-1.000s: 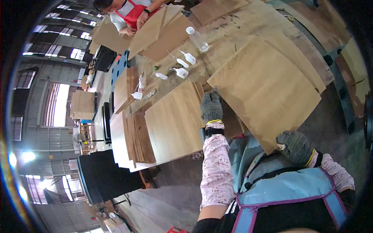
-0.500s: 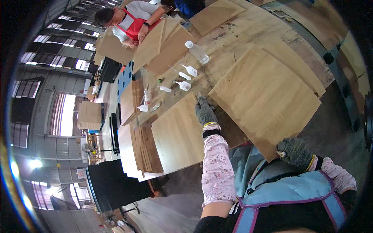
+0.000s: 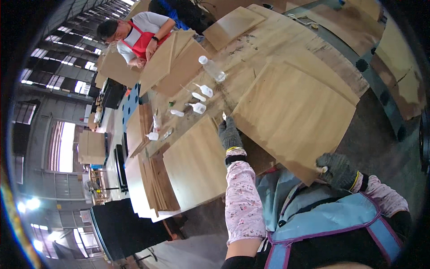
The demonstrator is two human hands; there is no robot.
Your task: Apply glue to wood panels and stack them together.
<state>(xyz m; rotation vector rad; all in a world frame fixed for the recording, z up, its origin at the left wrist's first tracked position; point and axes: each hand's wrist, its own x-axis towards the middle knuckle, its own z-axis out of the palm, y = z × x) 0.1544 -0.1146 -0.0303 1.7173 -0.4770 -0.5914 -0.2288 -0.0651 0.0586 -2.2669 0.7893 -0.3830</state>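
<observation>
Right of centre frame, plywood sheet (image 3: 295, 112) lies on desk (image 3: 277, 40); right hand (image 3: 338, 170) pinches its near lower corner, left hand (image 3: 230, 133) lies flat, fingers open, at its left edge.

1 head-worn fisheye view looks steeply down, tilted, close over a wooden worktable (image 3: 268, 49).

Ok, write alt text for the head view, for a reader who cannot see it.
A person in grey work gloves holds a large plywood sheet over a workbench: the right hand grips its near corner, the left hand rests at its left edge. Small white glue bottles and a clear plastic bottle lie beyond; a co-worker handles boards opposite.
</observation>
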